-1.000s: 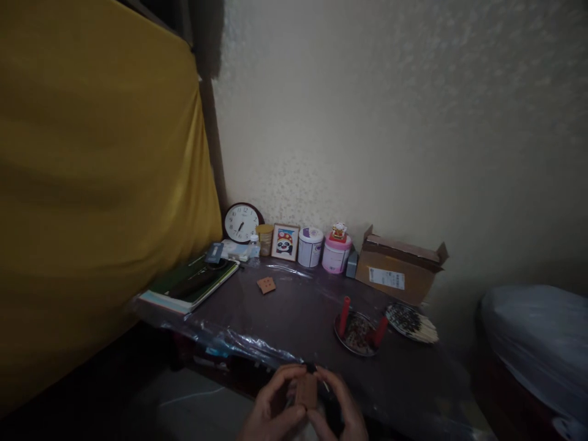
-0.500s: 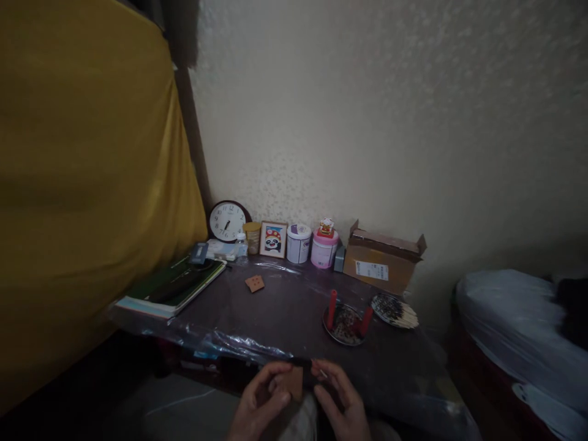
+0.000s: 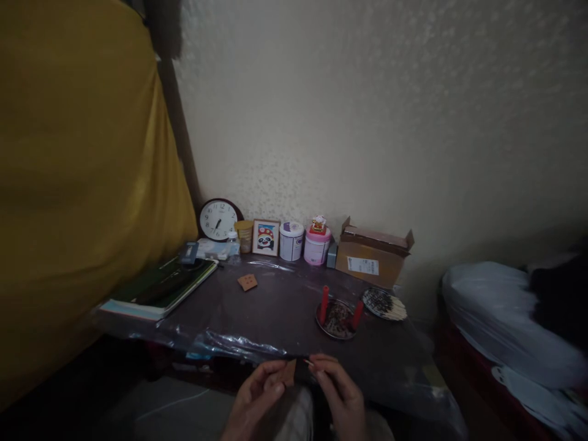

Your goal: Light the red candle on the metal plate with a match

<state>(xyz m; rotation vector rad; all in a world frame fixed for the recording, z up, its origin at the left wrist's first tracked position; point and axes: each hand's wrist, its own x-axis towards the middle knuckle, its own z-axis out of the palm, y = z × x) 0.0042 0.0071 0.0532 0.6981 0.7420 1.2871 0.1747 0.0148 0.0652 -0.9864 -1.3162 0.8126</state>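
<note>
Low in the view, my left hand (image 3: 257, 398) pinches a small brown square piece (image 3: 289, 372) by its edge. My right hand (image 3: 340, 395) is close beside it, fingers pinched round a thin pale stick (image 3: 309, 364) whose tip points at the piece. Both hands hover in front of the near edge of a dark table (image 3: 285, 312) covered in clear plastic sheet. A second brown square piece (image 3: 247, 282) with holes lies flat on the table further back.
A round tray (image 3: 336, 318) with two red candles sits at centre right, beside a plate of sticks (image 3: 384, 304). Along the wall stand a clock (image 3: 217, 220), framed picture (image 3: 265, 237), tins (image 3: 291, 241) and a cardboard box (image 3: 371, 252). Books (image 3: 158, 291) lie left, yellow cloth (image 3: 78, 184) beyond.
The view has swung right, so everything on the table has slid left. My hands stay together, and the brown piece now sits lower and more edge-on in my left fingers.
</note>
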